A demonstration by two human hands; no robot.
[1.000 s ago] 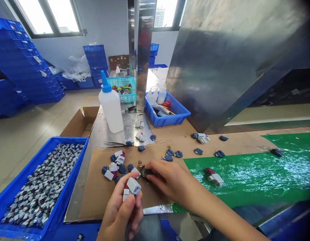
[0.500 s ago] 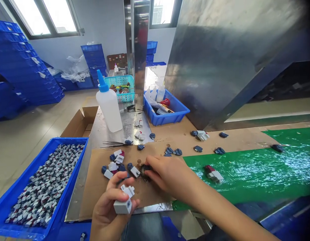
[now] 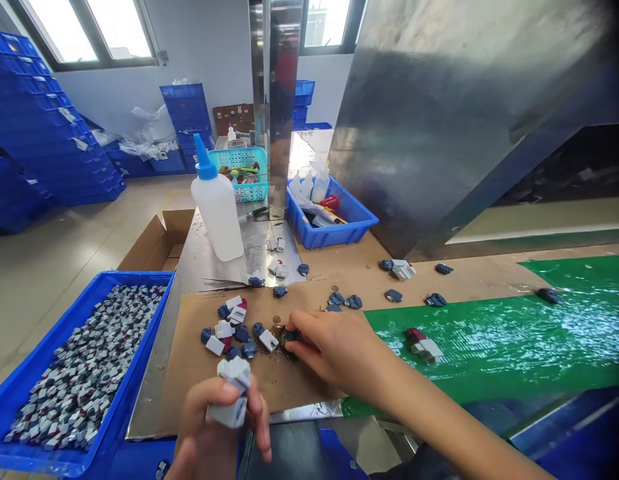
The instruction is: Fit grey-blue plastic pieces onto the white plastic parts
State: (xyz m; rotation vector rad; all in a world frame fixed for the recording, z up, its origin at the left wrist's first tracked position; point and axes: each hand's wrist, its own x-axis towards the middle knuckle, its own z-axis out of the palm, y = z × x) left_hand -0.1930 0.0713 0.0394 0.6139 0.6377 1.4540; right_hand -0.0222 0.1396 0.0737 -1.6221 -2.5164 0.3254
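Note:
My left hand (image 3: 202, 417) is closed around a pale grey blocky plastic part (image 3: 234, 373), held above the front edge of the cardboard. My right hand (image 3: 342, 347) pinches a small dark blue part (image 3: 291, 335) at a small, round, wet-looking dish (image 3: 282, 348), which the fingers partly hide. Just left of the dish lies a white-and-blue piece (image 3: 268, 340). Several more white, dark blue and maroon pieces (image 3: 224, 329) lie loosely on the brown cardboard (image 3: 189, 380).
A blue crate (image 3: 97, 460) full of small parts stands at left. A white squeeze bottle (image 3: 219, 220), tweezers (image 3: 222, 285) and a blue bin (image 3: 334, 235) of bottles and tools stand or lie farther back. Green sheeting (image 3: 489, 340) with a maroon-and-white piece (image 3: 423, 345) covers the right side.
My left hand has moved slightly down and left, turning the grey part more upright. My right hand stays at the dish; the dark blue part between its fingertips shows more clearly.

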